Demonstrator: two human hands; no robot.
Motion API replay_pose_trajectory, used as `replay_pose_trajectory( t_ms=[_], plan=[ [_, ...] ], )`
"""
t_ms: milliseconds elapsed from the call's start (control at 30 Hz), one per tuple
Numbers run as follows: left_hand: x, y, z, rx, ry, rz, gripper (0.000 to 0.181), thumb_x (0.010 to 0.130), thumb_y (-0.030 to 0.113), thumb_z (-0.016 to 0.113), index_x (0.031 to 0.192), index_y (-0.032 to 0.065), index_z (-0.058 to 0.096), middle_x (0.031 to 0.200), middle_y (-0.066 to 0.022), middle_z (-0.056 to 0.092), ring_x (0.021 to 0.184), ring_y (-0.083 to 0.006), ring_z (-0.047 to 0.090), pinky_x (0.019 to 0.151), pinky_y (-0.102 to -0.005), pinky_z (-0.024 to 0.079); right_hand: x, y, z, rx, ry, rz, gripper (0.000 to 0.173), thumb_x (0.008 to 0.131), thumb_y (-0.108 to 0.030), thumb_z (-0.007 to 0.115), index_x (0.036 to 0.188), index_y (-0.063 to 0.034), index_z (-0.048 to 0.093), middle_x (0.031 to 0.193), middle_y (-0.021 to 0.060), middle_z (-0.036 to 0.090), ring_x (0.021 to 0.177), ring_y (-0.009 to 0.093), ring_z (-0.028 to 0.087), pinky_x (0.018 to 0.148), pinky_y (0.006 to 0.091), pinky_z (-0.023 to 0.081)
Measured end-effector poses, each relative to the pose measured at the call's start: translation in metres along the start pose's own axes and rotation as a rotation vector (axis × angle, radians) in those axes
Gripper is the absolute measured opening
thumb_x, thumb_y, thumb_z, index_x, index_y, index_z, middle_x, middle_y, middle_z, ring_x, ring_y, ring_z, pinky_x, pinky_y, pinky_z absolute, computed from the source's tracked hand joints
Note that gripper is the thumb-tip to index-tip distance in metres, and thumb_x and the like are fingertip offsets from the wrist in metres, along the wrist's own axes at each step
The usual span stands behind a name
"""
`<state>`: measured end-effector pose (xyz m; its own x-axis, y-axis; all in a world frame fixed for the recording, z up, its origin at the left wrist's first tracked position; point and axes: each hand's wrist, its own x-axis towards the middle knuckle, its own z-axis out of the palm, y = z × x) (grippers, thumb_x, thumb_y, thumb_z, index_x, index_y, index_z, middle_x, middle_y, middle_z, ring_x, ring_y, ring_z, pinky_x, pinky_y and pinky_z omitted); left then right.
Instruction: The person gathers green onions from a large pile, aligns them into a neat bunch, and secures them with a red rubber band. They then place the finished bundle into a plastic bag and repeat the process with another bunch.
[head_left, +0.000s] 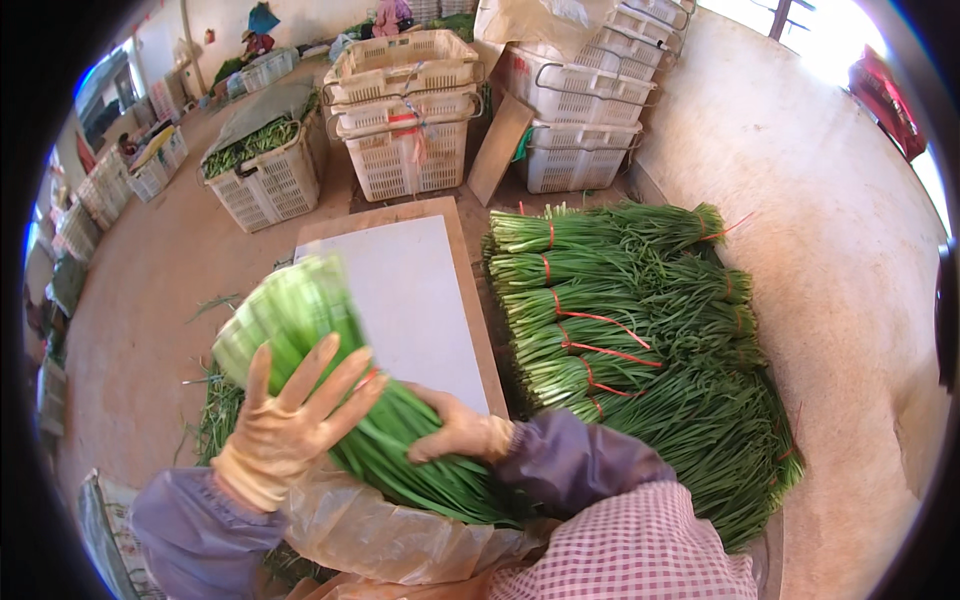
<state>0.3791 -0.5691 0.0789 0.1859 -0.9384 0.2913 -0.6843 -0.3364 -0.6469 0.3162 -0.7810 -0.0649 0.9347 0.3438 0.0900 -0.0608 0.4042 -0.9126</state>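
Observation:
A large bunch of garlic chives (300, 315) is tilted before me, its pale stem ends up and left, slightly blurred. A red tie (366, 379) shows around it. My right hand (457, 427), gloved, grips the green leaves lower down. Also gloved, my left hand (304, 420) lies flat against the near side of the bunch with straight, spread fingers. The leaf tips run down over a plastic apron (390, 525) on my lap. Beyond the bunch is a white board (412, 300) with a wooden border, partly covered by the bunch.
Tied chive bunches (600, 300) are piled on my right, beside a wall (825, 285). White plastic crates (409, 142) stand stacked ahead, near a leaning wooden board (500, 150). A crate of greens (262, 176) sits farther left. Loose leaves (221, 412) litter the floor. People sit far back.

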Motion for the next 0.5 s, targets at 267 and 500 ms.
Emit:
replay_pose_trajectory(
  t_ms=[267, 500],
  plan=[
    [0.032, -0.013, -0.008, -0.066, -0.046, -0.412, 0.079, 0.075, 0.011, 0.069, 0.147, 0.0179, 0.039, 0.152, -0.0095, 0.038, 0.144, -0.0331, 0.029, 0.117, -0.0605, 0.009, -0.117, -0.081, -0.121, 0.052, 0.689, -0.435, 0.054, 0.083, -0.015, 0.073, 0.131, -0.0029, 0.053, 0.113, 0.0096, 0.066, 0.099, 0.024, 0.065, 0.083, 0.0375, 0.056],
    [-0.095, 0.003, 0.019, -0.412, -0.59, -0.759, 0.082, 0.068, 0.015, 0.077, 0.143, 0.0101, 0.044, 0.143, -0.0128, 0.047, 0.139, -0.037, 0.034, 0.118, -0.0579, 0.009, -0.188, -0.213, -0.307, -0.164, 1.218, -0.418, 0.058, 0.098, -0.046, 0.051, 0.141, -0.0079, 0.046, 0.134, 0.0095, 0.055, 0.121, 0.029, 0.053, 0.101, 0.0414, 0.044]
  ],
)
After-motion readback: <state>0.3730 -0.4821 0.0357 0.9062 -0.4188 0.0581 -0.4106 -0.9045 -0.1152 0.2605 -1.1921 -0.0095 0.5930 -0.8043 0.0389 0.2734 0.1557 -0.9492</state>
